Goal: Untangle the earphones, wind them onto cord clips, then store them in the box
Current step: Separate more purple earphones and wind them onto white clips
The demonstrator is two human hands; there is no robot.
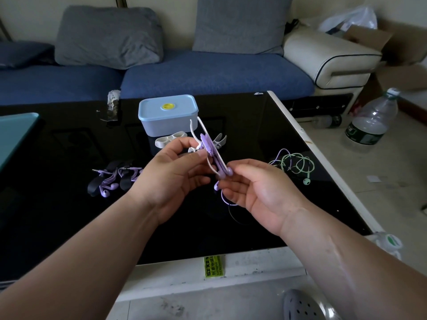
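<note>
My left hand (pixel 175 174) pinches a white cord clip (pixel 209 144) above the black table, with purple earphones (pixel 219 168) wound along it. My right hand (pixel 256 192) pinches the purple earbuds at the clip's lower end; a loop of purple cord (pixel 227 200) hangs below. The blue lidded box (pixel 168 114) stands shut behind my hands. Two purple earphone sets on black clips (pixel 113 181) lie at the left. A tangle of green and purple earphones (pixel 294 166) lies at the right. Spare white clips (pixel 171 138) rest in front of the box.
The black glass table (pixel 69 215) has a white rim at the right and front. A blue sofa with grey cushions (pixel 108 35) stands behind it. A large plastic bottle (pixel 372 118) and cardboard boxes sit on the floor at the right. A teal object (pixel 13 132) lies at the table's left edge.
</note>
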